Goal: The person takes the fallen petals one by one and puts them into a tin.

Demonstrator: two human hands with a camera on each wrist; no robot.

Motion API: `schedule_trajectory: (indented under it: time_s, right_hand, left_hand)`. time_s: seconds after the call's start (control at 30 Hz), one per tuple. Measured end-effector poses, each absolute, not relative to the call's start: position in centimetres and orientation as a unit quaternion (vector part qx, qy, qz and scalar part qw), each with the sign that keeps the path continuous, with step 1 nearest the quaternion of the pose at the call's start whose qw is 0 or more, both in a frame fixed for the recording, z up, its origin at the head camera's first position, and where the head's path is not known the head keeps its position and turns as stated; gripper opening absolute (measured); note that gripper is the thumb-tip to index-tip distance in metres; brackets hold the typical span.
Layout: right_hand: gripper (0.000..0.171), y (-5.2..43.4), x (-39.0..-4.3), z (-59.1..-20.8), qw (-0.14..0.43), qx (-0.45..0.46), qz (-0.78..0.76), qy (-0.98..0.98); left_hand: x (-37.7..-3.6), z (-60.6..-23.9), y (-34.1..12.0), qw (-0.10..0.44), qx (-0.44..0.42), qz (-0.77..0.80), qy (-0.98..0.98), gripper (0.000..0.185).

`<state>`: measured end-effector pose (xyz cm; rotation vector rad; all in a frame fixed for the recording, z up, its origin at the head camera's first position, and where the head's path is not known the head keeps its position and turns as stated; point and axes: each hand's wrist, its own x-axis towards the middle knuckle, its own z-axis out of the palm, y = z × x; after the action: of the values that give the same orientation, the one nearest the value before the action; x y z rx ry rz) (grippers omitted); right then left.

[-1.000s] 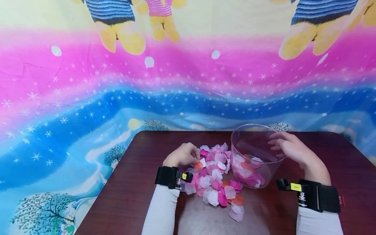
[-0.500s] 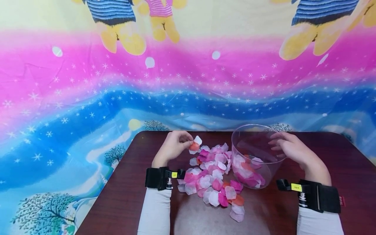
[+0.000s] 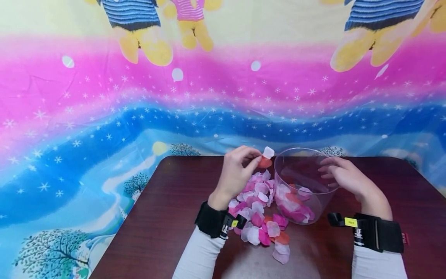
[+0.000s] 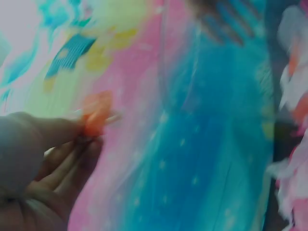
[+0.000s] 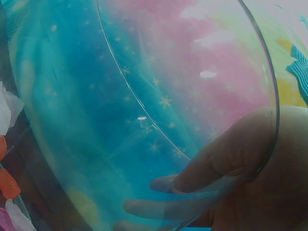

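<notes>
My left hand (image 3: 235, 170) pinches a few artificial petals between thumb and fingers, an orange petal (image 3: 265, 162) and a white petal (image 3: 268, 152) among them. It is raised above the far end of a petal pile (image 3: 258, 207), just left of a clear plastic bucket (image 3: 322, 205). Pink, white and orange petals (image 3: 296, 209) lie in the bucket. Fingers only slightly bent, my right hand (image 3: 352, 180) rests against the bucket's right side near the rim. In the right wrist view the fingers (image 5: 159, 209) show through the clear wall. The left wrist view is blurred.
Both hands are over a dark brown table (image 3: 167, 201) with rounded far corners. Behind it hangs a colourful printed backdrop cloth (image 3: 223, 100). Loose petals (image 3: 281, 252) trail from the pile towards the near edge.
My left hand has lifted the orange and white petals from the pile, first up and left, then right towards the bucket. The right hand and the bucket have stayed in place.
</notes>
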<state>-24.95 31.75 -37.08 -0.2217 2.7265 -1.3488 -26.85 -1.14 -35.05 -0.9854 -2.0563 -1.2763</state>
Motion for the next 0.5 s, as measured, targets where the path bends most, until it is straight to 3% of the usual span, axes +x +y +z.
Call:
schedule_trajectory:
  time_s: [0.2, 0.5]
  right_hand:
    - [0.047, 31.7, -25.0, -37.0, 0.046, -0.072, -0.442, 0.893]
    - [0.046, 31.6, -25.0, -37.0, 0.044, -0.072, -0.448, 0.89]
  left_hand:
    - [-25.9, -35.6, 1.3, 0.297, -0.4, -0.433, -0.751, 0.007]
    - [-25.1, -36.7, 3.1, 0.252, -0.434, -0.394, -0.77, 0.01]
